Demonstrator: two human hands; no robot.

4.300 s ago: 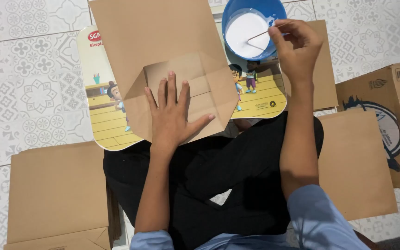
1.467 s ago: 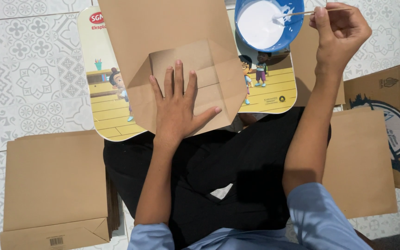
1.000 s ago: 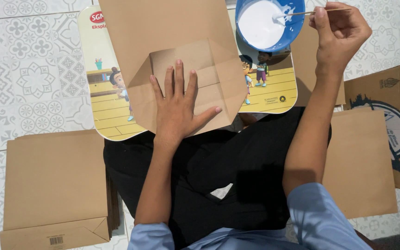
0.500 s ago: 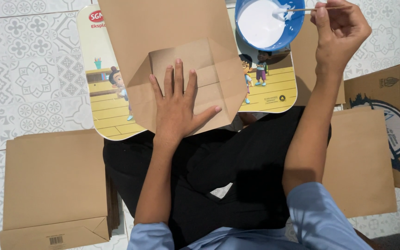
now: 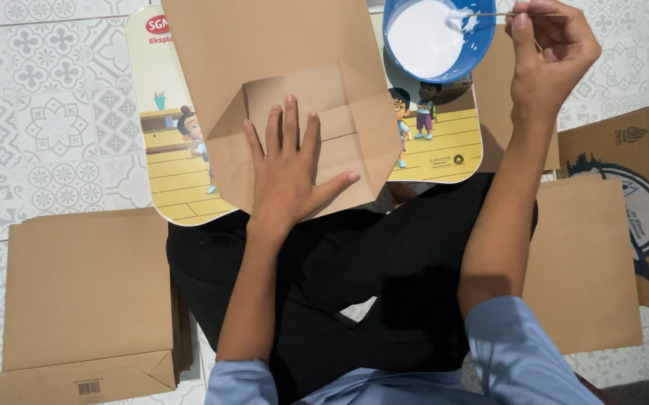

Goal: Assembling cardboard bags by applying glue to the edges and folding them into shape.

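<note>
Patterned tile floor (image 5: 54, 135) carrying paper and cardboard.

A stack of flat brown paper bags (image 5: 88, 300) lies at the floor's lower left edge; another brown sheet (image 5: 583, 262) lies toward the right edge, just beside a printed cardboard box (image 5: 639, 195). A cartoon-printed board (image 5: 167, 150) rests near the top edge, partly over the seated person's lap.

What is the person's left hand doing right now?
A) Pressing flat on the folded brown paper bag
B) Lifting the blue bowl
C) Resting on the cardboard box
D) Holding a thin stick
A: the left hand lies palm-down, fingers spread, on the folded brown paper bag, while the right hand holds the thin stick over the blue bowl.
</note>
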